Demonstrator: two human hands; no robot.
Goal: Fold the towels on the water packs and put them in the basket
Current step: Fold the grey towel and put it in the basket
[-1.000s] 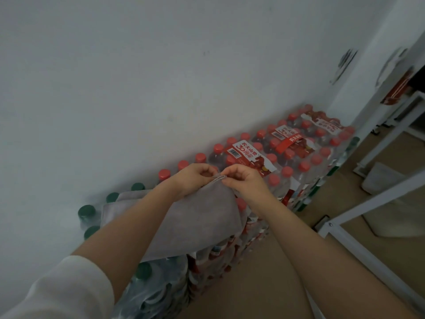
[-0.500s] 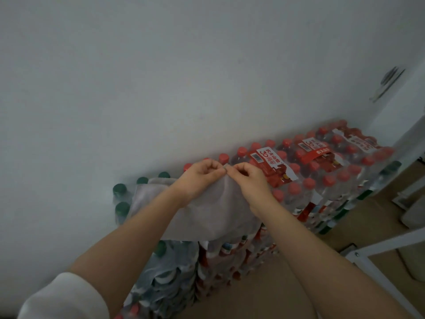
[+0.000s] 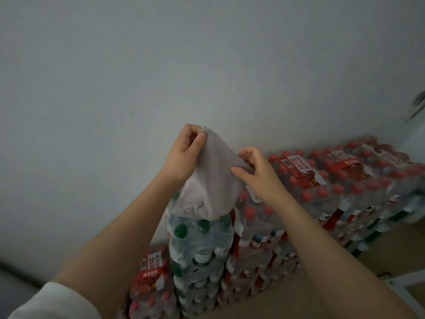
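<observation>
Two hands raised in front of the pale wall (image 3: 138,77), both holding one grey towel (image 3: 210,185). Left hand (image 3: 184,153) higher, fingers (image 3: 200,140) curled and pinching the top corner of the towel between thumb and forefinger. Right hand (image 3: 257,171) lower and to the right of the left fingers, thumb and curled fingers gripping the right edge of the same towel. Towel stretched between the two grips, hanging down below the fingers as a loose cone, its lower hem just above or touching the green caps; contact not clear. Under the left fingers, stacked water packs (image 3: 202,249) with green caps, wrapped in clear film. Under and to the right of the right fingers, more packs with red caps and red labels (image 3: 345,180), in a long row against the wall, several layers high. Below the left forearm, lower on the floor, one shorter red-capped pack (image 3: 151,277). White sleeve (image 3: 53,302) on the left arm near the bottom left corner. Brown floor (image 3: 264,305) beneath the right forearm, with a piece of white frame (image 3: 400,280) at the far right edge.
</observation>
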